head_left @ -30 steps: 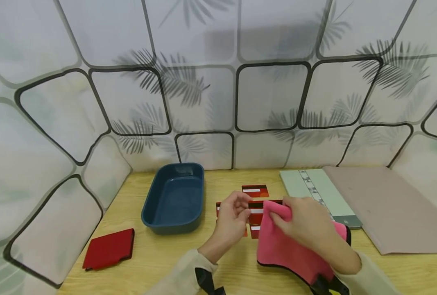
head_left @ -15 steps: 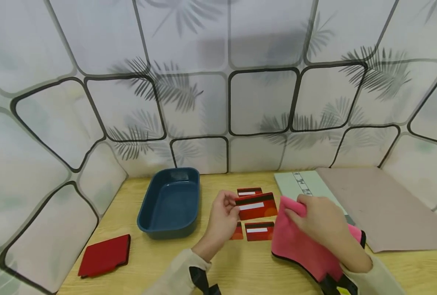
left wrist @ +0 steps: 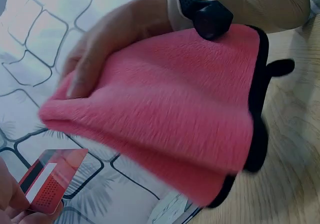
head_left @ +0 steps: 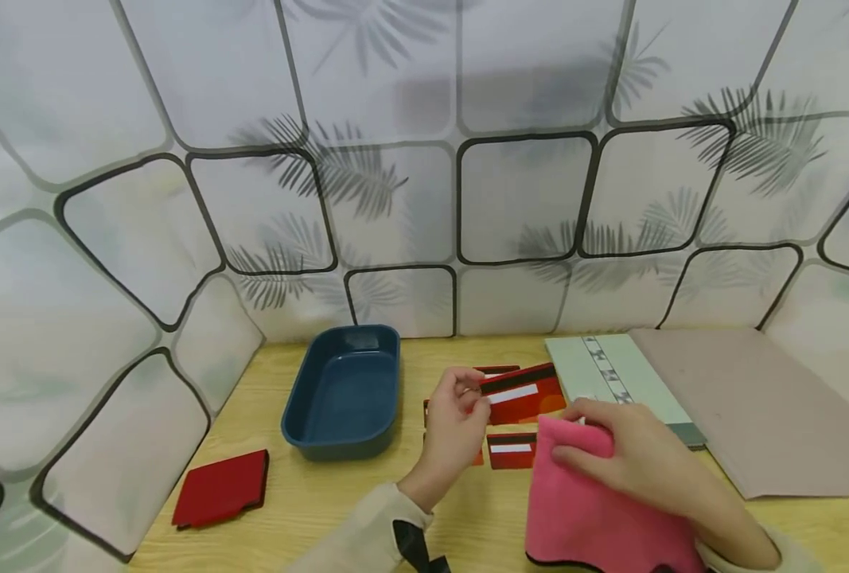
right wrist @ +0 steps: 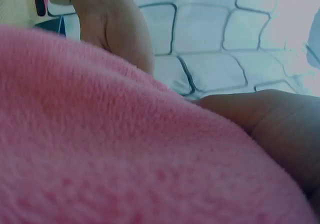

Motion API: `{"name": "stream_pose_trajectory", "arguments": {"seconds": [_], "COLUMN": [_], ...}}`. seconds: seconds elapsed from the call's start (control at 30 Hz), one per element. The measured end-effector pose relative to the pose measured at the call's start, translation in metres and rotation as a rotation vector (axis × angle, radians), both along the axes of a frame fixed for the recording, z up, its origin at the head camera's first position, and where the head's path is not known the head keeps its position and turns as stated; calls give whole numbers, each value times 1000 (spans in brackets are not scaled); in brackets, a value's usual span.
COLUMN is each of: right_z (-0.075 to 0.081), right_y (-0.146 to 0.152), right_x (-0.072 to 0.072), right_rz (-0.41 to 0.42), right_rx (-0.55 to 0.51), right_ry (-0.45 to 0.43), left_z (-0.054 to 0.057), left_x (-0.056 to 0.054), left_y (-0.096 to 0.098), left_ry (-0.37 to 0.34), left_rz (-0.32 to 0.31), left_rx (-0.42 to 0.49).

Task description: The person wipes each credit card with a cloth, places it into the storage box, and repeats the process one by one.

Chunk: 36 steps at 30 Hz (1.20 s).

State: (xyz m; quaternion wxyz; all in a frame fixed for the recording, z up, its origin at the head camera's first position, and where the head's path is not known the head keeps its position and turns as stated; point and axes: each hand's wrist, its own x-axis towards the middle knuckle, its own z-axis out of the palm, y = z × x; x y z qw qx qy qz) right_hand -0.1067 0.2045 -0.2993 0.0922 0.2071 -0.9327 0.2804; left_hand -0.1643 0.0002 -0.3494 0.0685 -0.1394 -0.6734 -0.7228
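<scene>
Head view, red bank card (head_left: 527, 404): raised over the desk (head_left: 324, 509)
Left hand (head_left: 456, 426): fingers curled, pinching that card's left edge
Right hand (head_left: 642, 458): thumb and fingers grip pink cloth (head_left: 596, 517)
Nearby: more red cards (head_left: 512, 459) below, blue tray (head_left: 341, 394) to their left

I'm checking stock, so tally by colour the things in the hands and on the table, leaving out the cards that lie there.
Red: 2 (held card, wallet)
Pink: 1 (held cloth)
Dark blue: 1 (tray)
Pale green: 1 (notebook)
Dull pinkish beige: 1 (sheet)
Total: 6
</scene>
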Motion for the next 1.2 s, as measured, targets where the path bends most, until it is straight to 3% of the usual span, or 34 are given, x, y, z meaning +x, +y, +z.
{"name": "stream_pose_trajectory", "arguments": {"seconds": [0.17,0.4,0.63,0.83,1.03,1.2], "right_z": [4,-1,-12,-13,-11,-7], "right_y": [-22,-43,-48,-50,-41,-32], "right_x": [-9,-26,-31,-34,-31,-28], "right_rz": [-20,-132,-236,-250,-300,-291], "right_rx": [81,108,118,112,98,91], "right_ry": [69,181,239,218,167,160], "left_z": [-3,-4,-5,-4,-3,-3], "left_x": [2,6,4,1,3,4], "left_y": [5,6,3,-2,0,1], "left_ry": [9,-16,15,15,46,53], "left_rz": [25,-57,-32,3,-4,7], "left_rx": [31,72,7,-22,-65,-86]}}
